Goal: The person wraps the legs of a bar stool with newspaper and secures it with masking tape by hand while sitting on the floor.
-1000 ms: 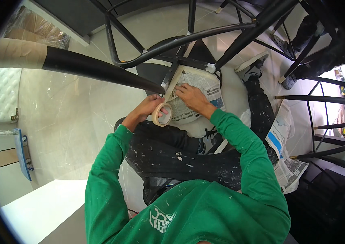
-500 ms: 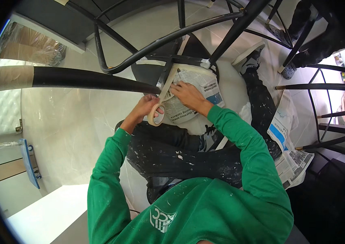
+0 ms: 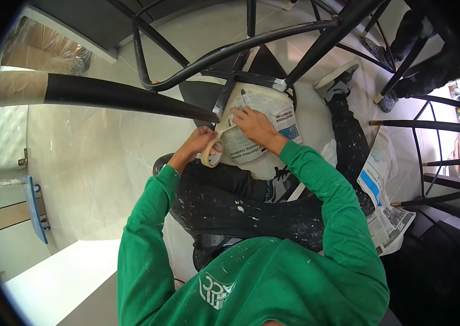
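Observation:
My left hand (image 3: 197,143) is closed around a roll of beige masking tape (image 3: 205,158), its fingers at the upper side of the ring. From the roll a strip of tape runs up along the left edge of a newspaper sheet (image 3: 243,150). The newspaper covers part of an upturned black chair (image 3: 186,93), next to its dark crossbars. My right hand (image 3: 257,129) lies on the paper with its fingers stretched toward the taped edge, pressing there. Its fingertips touch the sheet, and the fingers look partly bent. Both sleeves are green.
A black chair leg (image 3: 127,99) with a taped end reaches across the left. Curved black rails (image 3: 246,43) arch above my hands. More newspaper (image 3: 379,179) lies to the right of my leg. Another person's shoes (image 3: 387,102) stand at the upper right, beside further chairs (image 3: 439,126).
The view has shifted slightly, so the chair sits a little further right and lower. My right hand's fingers have slid a little on the paper. The left hand keeps the tape roll.

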Motion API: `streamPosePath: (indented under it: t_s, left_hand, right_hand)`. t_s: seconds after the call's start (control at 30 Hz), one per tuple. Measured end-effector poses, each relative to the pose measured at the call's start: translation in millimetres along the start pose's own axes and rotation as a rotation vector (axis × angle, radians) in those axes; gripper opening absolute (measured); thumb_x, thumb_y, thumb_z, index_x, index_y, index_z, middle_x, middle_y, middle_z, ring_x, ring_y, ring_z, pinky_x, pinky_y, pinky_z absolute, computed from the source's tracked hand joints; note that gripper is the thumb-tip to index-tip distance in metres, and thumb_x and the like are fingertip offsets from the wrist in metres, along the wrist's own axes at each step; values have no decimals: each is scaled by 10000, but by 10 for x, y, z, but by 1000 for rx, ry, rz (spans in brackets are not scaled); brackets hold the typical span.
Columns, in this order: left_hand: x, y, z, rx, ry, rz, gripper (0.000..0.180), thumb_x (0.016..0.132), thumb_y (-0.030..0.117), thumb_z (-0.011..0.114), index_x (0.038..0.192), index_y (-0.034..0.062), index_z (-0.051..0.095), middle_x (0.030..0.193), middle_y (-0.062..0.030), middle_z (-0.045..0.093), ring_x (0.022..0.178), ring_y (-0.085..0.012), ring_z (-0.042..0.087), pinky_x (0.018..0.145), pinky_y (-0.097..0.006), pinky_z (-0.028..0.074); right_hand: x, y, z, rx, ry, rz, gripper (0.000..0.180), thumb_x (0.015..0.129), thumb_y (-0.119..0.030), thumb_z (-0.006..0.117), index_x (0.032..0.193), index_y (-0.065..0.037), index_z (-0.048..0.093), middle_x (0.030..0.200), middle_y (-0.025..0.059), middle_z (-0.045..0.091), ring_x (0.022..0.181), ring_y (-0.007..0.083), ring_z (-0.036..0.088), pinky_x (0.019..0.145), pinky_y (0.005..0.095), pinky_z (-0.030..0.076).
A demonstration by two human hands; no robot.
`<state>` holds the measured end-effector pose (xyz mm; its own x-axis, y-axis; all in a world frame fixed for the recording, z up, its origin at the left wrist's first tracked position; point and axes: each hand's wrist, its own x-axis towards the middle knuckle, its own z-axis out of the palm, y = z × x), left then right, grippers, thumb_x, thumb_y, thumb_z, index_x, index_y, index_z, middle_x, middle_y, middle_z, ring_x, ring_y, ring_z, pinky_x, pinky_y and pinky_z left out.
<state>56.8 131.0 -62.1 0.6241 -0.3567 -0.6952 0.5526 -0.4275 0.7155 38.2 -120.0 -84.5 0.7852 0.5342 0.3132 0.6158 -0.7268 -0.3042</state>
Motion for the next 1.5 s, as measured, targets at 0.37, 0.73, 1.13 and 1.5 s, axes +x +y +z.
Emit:
streamPosePath:
  t_s: [0.37, 0.73, 1.13, 1.5]
  left_hand:
    - [79, -94, -46, -69, -9, -45, 343, 1070, 274, 548, 1186, -47, 581, 870, -159, 757, 574, -149, 662, 558, -264, 553]
    - [171, -158, -101, -18, -64, -72, 334, 1074, 289, 561, 1185, -25, 595, 904, -130, 736, 677, -149, 692, 569, -248, 557]
    - [172, -283, -4, -19, 21, 74, 312, 1065, 292, 578, 1072, -20, 568, 822, -136, 728, 599, -162, 685, 550, -280, 556]
    - [348, -448, 130, 165, 219, 240, 308, 1044, 259, 594, 960, -33, 547, 741, -175, 724, 613, -246, 753, 529, -364, 581]
  right_hand:
    - [56, -3, -53, -8, -64, -34, 224, 833, -38, 640, 1057, -46, 646, 1419, 78, 628, 1087, 277, 625, 832, 380, 622]
    - [111, -11, -35, -58, -113, -47, 293, 835, -44, 650, 1128, -35, 652, 1422, 84, 635, 1101, 279, 628, 816, 371, 626]
    - [111, -32, -52, -66, -169, -33, 319, 854, -61, 635, 1172, -40, 639, 1450, 75, 609, 1125, 281, 606, 882, 388, 600]
    - [123, -73, -77, 9, -138, 129, 440, 889, -256, 638, 1265, -27, 635, 1499, 132, 560, 1296, 336, 523, 1211, 605, 274]
